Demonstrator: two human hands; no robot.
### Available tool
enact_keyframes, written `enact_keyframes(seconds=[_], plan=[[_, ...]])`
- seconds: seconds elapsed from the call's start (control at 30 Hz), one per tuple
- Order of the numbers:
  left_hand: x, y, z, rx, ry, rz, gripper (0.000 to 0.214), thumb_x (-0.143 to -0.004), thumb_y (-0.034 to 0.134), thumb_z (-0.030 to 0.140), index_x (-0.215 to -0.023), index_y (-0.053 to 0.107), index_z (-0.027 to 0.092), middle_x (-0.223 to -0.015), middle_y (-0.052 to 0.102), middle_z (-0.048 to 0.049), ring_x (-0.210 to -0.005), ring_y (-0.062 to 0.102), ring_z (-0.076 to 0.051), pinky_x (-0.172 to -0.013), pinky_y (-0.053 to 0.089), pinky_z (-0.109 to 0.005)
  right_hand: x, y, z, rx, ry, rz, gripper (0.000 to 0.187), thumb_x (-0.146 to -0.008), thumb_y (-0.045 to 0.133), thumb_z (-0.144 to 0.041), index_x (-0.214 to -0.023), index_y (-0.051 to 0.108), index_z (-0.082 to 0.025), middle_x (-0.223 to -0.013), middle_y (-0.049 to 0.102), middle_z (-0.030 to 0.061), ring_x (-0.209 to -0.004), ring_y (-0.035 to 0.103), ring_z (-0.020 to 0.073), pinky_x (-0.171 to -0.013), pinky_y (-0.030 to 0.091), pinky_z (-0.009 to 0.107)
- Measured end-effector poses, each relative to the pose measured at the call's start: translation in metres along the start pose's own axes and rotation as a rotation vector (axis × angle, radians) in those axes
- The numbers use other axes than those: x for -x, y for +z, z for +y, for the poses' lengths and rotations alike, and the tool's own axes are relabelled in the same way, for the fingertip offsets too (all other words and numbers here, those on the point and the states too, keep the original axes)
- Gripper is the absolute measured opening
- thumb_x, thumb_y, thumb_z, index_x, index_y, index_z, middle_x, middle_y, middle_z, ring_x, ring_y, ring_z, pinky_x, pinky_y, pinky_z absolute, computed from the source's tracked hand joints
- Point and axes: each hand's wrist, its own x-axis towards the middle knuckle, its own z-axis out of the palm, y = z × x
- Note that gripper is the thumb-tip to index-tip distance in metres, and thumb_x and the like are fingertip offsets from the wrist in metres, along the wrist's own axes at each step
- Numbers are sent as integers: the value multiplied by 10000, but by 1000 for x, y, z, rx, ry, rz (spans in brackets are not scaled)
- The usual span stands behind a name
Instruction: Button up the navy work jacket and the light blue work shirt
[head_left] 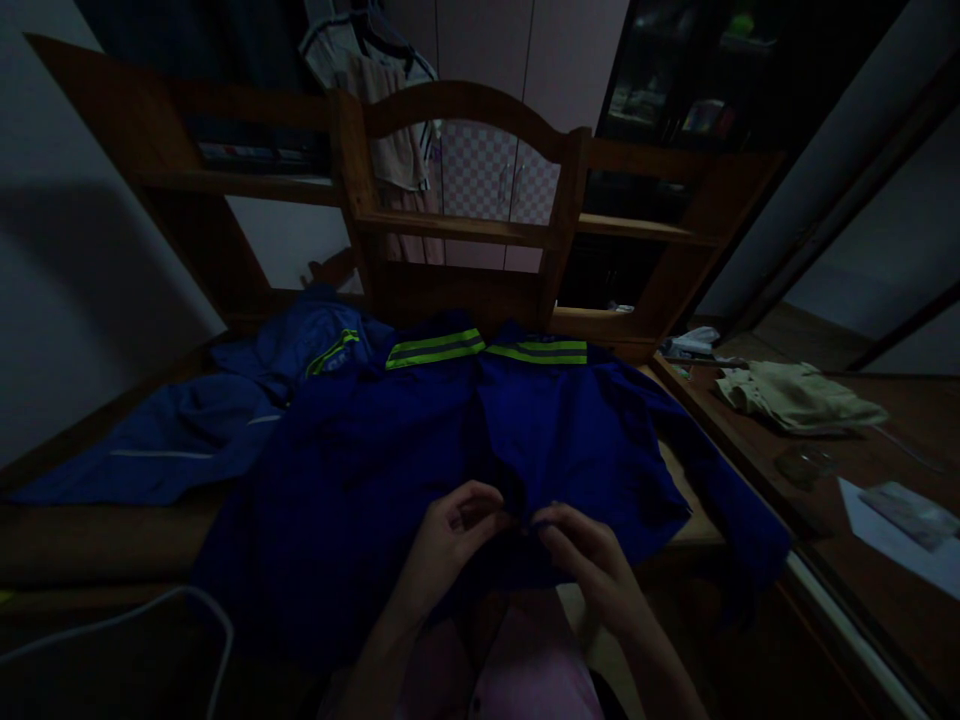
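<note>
A dark blue work jacket with yellow-green reflective bands lies spread out before me, its front edges meeting near the middle. Both hands are at the lower hem of that opening. My left hand has its thumb and fingers curled together at the left front edge. Pinched in my right hand is the hem of the right front panel. The two hands are a short gap apart. What sits between the fingertips is too dark to make out in detail.
A lighter blue garment lies at the left. Behind stands a wooden headboard with shelves. On the right surface are a folded beige cloth, a glass and a white sheet. A white cable curves at lower left.
</note>
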Motion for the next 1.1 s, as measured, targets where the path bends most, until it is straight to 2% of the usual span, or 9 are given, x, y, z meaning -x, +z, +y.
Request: enact_keyframes(seconds=[0.1,0.17,0.3,0.4,0.5,0.73,0.9,1.0,1.1], plan=[[2,1,-3,16,-9,10,192,-770,689,297,-899,614,175,-878,676,-31,-866,645,-167,-771,481,-233,-2,4,6,24,-18,160,273,-876,558,-423,-1012,679,-219,-920,649,45,-690,583,149,-568,464,231],[4,3,-3,2,-1,24,179,-769,687,291,-889,621,175,-880,682,-32,-871,648,-169,-777,487,-232,0,6,7,109,-67,229,262,-871,565,-410,-1020,689,-235,-987,663,63,-829,617,207,-670,507,289],[5,7,-4,-46,37,47,146,-771,678,274,-859,629,168,-861,684,-30,-836,651,-167,-759,493,-228,9,11,1,398,-279,238,193,-881,568,-309,-1027,692,-284,-992,684,50,-1028,596,252,-877,480,368],[6,10,-7,-72,67,30,124,-803,625,243,-903,641,172,-919,689,-40,-855,649,-177,-771,494,-244,14,15,-5,530,-409,161,237,-897,536,-230,-1090,664,-282,-949,680,56,-921,629,217,-760,509,304],[7,12,-8,-116,83,49,137,-811,604,218,-937,647,186,-953,691,-30,-874,646,-173,-779,489,-236,13,16,-8,596,-473,171,262,-907,508,-179,-1112,654,-253,-891,663,57,-813,625,180,-690,489,262],[7,14,-1,-173,92,51,85,-821,610,246,-858,652,182,-840,683,-1,-830,641,-147,-761,477,-204,7,9,-15,326,-226,142,270,-962,428,-280,-1006,685,-207,-723,574,15,-690,569,140,-622,434,238],[6,14,-1,-169,92,32,98,-837,590,252,-876,658,194,-862,687,1,-843,648,-144,-767,480,-200,-2,11,-6,246,-55,177,202,-883,575,-353,-873,693,-189,-696,625,3,-630,576,137,-585,441,227],[6,14,-3,-190,88,53,100,-837,576,227,-885,660,199,-883,693,-1,-859,653,-145,-770,483,-196,-5,14,-1,209,-24,163,169,-865,603,-351,-860,678,-200,-767,665,2,-662,602,138,-612,460,226],[6,15,-4,-208,99,73,121,-836,570,217,-924,653,207,-942,697,-9,-908,656,-154,-809,488,-208,-6,15,1,281,-92,210,114,-856,623,-316,-857,656,-207,-811,661,-1,-742,611,143,-669,450,230]])
